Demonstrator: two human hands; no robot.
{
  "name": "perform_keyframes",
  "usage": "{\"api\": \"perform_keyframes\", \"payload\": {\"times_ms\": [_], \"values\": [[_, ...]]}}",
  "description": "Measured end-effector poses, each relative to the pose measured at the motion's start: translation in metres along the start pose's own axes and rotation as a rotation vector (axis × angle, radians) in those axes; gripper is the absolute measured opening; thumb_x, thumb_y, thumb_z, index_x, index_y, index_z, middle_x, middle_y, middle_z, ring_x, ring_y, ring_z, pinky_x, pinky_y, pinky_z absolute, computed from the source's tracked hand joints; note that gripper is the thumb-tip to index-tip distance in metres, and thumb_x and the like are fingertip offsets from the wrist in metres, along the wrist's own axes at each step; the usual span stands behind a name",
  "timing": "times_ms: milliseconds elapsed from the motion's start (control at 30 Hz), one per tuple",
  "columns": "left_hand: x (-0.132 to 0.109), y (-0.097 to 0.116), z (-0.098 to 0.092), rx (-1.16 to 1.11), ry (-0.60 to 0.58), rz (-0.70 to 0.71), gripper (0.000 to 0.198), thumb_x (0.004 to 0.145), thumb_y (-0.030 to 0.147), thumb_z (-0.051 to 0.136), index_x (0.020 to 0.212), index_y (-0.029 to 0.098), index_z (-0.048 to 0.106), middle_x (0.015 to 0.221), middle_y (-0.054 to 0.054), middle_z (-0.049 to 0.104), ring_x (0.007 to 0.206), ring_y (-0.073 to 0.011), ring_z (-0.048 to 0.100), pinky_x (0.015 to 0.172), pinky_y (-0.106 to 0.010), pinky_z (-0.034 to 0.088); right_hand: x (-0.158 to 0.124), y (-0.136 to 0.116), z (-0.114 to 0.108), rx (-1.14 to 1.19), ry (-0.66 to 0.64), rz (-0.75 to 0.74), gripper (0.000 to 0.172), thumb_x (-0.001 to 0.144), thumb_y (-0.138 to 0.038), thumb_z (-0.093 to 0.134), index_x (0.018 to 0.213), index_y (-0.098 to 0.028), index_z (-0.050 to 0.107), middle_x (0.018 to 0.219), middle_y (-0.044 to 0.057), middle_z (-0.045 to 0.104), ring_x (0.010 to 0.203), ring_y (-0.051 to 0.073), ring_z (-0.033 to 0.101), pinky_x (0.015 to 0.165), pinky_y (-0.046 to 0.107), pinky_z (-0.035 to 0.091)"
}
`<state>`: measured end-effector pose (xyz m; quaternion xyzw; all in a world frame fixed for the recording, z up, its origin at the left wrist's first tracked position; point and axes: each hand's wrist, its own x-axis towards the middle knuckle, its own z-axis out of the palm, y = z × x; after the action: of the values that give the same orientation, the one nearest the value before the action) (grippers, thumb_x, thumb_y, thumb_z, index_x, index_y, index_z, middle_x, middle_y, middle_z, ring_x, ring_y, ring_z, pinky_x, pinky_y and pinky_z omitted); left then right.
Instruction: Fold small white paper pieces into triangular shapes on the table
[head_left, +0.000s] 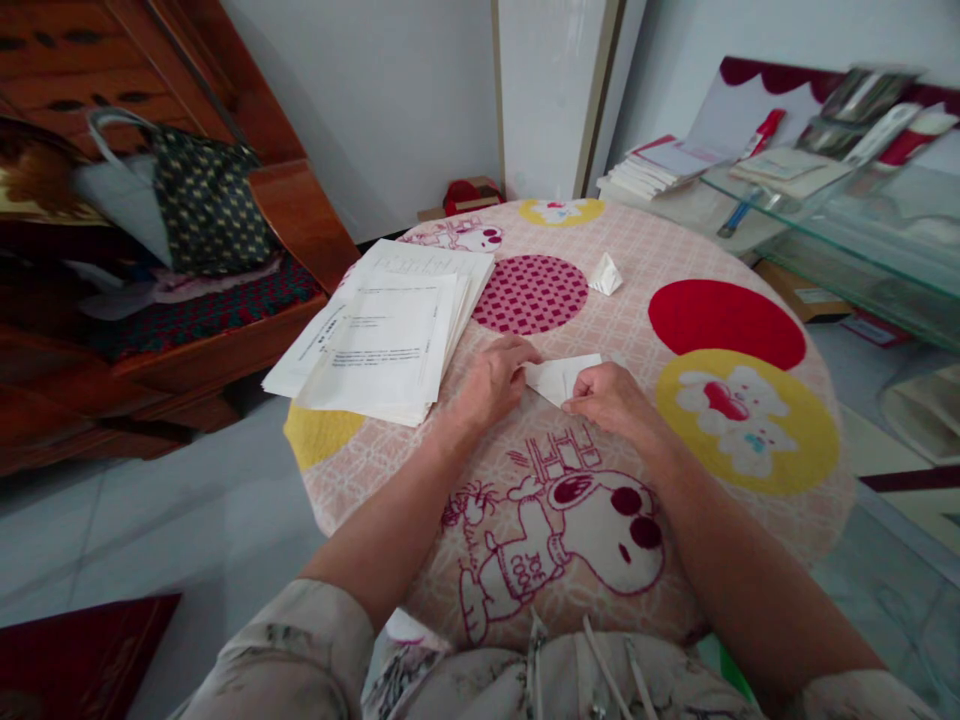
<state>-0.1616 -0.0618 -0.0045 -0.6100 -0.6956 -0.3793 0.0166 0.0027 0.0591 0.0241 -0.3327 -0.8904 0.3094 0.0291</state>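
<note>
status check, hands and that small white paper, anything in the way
Left hand at left end of small white paper; right hand at its near right edge; paper stack off left, folded paper piece beyond, neither overlapping it.

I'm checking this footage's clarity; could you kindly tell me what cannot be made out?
Head view:
- Small white paper piece: partly hidden by left hand and right hand.
- Stacked white printed sheets: text too small, blurred.
- Flat dark red panel: cut off by left and bottom edges.
</note>
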Motion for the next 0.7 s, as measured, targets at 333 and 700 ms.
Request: {"api": "perform_keyframes", "payload": {"times_ms": [333, 700], "values": [[-0.016, 0.023, 0.006, 0.079, -0.207, 0.202, 0.021, 0.092, 0.012, 0.06, 0.102, 0.017, 0.078, 0.106, -0.01, 0.075, 0.099, -0.0207, 0.069, 0.09, -0.037, 0.059, -0.002, 0.009, -0.002, 0.081, 0.01, -0.121, 0.017, 0.075, -0.015, 0.073, 0.062, -0.018, 0.062, 0.057, 0.0, 0.063, 0.057, 0.015, 0.058, 0.057, 0.028, 0.04], [-0.016, 0.021, -0.003, 0.001, -0.28, 0.15, 0.028, 0.089, 0.01, 0.063, 0.111, 0.019, 0.077, 0.115, -0.01, 0.073, 0.107, -0.0221, 0.068, 0.096, -0.039, 0.057, -0.01, 0.027, -0.007, -0.202, 0.028, -0.656, 0.045, 0.07, 0.0, 0.059, 0.108, -0.022, 0.068, 0.121, 0.01, 0.066, 0.117, 0.028, 0.059, 0.1, 0.044, 0.05]]}}
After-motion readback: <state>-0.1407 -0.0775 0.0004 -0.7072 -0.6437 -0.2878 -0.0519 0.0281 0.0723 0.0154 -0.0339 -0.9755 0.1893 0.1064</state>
